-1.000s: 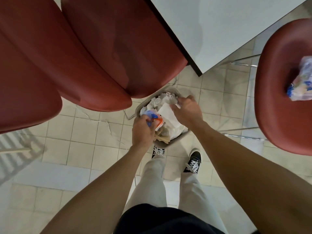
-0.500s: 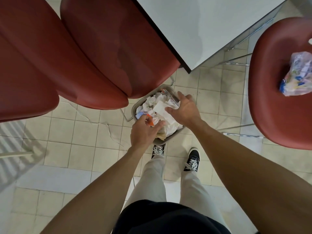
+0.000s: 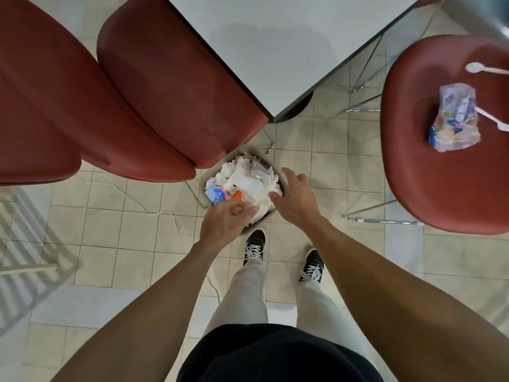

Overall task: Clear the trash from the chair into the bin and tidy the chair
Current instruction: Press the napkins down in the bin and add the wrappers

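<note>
Bin (image 3: 212,172), grey plastic, brims with crumpled paper (image 3: 248,183).

Bin (image 3: 210,172) partly hidden (by chair (image 3: 176,86) and hands).

Pale square floor tiles (image 3: 104,232) cover the ground, with a thin crack running across them. A white tabletop (image 3: 275,37) with a dark edge stands above. Left of the tabletop sit two red chairs (image 3: 170,86), and chrome legs (image 3: 380,220) show to its right. Striped light (image 3: 24,238) falls far left of it.
</note>
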